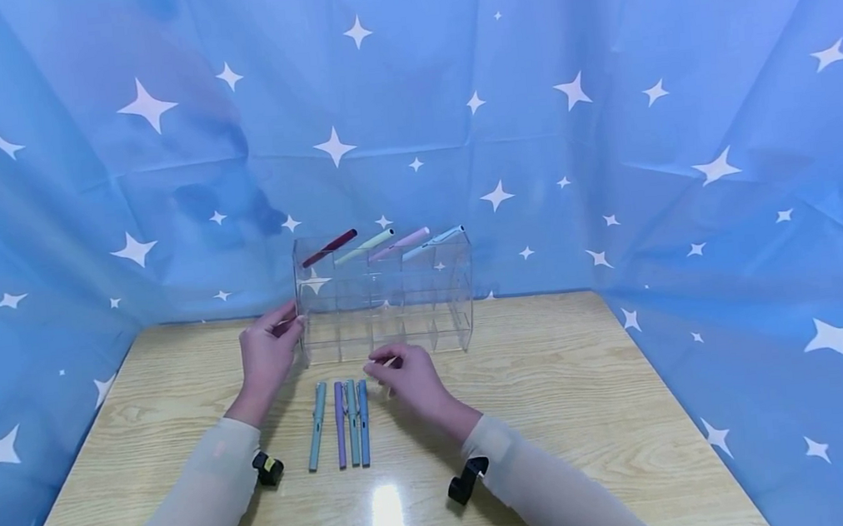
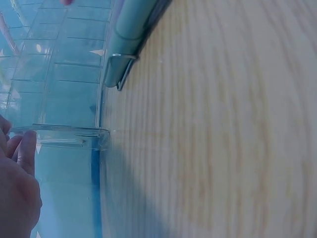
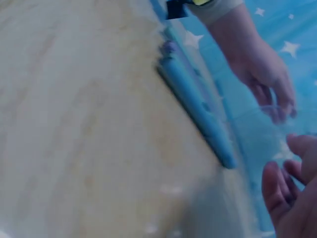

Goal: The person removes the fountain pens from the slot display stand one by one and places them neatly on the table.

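Observation:
A clear plastic pen organizer (image 1: 388, 308) with rows of compartments stands near the back of the table. My left hand (image 1: 269, 351) grips its left side edge, thumb in front; in the left wrist view, my fingertips lie on the clear wall (image 2: 59, 130). My right hand (image 1: 411, 377) hovers just in front of the organizer with nothing in it, thumb and fingers parted in the right wrist view. Between my forearms lie capped pens: a teal pen (image 1: 318, 426) set apart at the left, then a purple pen (image 1: 341, 424), another teal pen (image 1: 354, 423) and a blue pen (image 1: 364, 423) close together.
In the organizer's top row lean a dark red pen (image 1: 330, 247), a light green pen (image 1: 366, 245), a pink pen (image 1: 400, 244) and a light blue pen (image 1: 432, 243). Behind the wooden table (image 1: 592, 407) hangs a blue star-patterned cloth (image 1: 406, 89).

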### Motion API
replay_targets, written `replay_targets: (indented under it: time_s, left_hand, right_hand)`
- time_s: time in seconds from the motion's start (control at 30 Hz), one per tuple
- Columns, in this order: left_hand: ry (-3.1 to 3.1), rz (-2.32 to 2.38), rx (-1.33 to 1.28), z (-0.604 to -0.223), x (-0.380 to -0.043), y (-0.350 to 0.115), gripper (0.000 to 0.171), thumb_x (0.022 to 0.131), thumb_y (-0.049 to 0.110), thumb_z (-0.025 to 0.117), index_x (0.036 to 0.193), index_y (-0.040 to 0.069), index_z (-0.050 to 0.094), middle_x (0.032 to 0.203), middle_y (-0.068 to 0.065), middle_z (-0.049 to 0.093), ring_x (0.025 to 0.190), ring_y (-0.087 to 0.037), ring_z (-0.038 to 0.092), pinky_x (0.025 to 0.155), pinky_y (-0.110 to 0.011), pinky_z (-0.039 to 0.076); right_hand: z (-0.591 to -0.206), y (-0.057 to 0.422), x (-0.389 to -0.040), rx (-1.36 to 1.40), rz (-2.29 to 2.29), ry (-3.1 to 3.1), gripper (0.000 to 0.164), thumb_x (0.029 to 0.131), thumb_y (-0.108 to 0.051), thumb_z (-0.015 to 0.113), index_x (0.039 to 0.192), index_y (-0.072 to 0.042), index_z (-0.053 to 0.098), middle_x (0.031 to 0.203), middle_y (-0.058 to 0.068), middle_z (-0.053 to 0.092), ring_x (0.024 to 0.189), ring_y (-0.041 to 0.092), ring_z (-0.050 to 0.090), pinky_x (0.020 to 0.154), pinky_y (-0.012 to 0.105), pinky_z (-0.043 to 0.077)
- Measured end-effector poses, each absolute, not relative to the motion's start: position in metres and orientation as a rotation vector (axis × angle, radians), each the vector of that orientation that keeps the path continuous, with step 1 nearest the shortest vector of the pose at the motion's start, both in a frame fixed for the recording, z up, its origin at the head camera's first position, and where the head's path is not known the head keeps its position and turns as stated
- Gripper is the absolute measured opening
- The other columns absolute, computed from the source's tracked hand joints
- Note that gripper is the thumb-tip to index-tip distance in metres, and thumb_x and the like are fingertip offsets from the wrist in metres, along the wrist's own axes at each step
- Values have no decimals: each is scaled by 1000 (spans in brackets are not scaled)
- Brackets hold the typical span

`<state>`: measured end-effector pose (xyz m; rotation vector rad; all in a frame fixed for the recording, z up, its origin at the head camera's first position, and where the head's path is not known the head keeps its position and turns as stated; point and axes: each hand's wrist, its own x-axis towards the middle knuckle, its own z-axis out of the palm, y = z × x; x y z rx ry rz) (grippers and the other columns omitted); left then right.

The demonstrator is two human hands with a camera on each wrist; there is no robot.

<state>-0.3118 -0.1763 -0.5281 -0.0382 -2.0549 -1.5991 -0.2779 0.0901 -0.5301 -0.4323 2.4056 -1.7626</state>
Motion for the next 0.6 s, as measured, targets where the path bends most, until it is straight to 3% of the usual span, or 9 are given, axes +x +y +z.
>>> replay_targets:
  time_s: [0.13,0.23,0.33,0.4,0.6]
  left_hand:
    - [-2056,-1594,-41,-529,-313,-176,34,98,-3,82,132,-1,76,119,-26,79,104,-43,80,81,-10,63]
    - [-2057,-1596,-40,-530,-314,-177,35,98,-3,82,132,-1,77,119,-25,79,101,-32,82,82,-13,65]
    - [-2058,-1601,-48,-529,-313,-177,35,98,-3,82,132,-1,77,119,-25,79,98,-19,81,82,-15,66]
    - [-2060,-1601,-51,-529,-313,-177,35,98,-3,82,132,-1,76,119,-25,79,97,-17,80,83,-16,66]
    - [-2053,-1604,-59,-528,-311,-176,36,97,-5,82,132,-3,75,119,-26,79,104,-40,80,83,-15,65]
  right_hand:
    - [-516,101,-288,-446,-1834,2492,31,103,-18,82,130,-4,77,108,6,77,87,35,72,68,45,70]
    - [-501,113,-300,-414,-1938,2554,28,101,-17,83,127,-8,77,107,5,76,87,21,69,69,34,68]
    - [-483,128,-313,-406,-2069,2613,28,100,-12,83,126,-8,75,108,7,75,89,18,67,71,24,64]
    - [-470,139,-323,-415,-2146,2675,28,99,-10,84,125,-6,73,108,9,74,91,19,67,73,22,62]
    - [-441,168,-353,-387,-2282,2840,33,101,-11,82,130,-4,67,119,17,67,98,22,65,79,25,58]
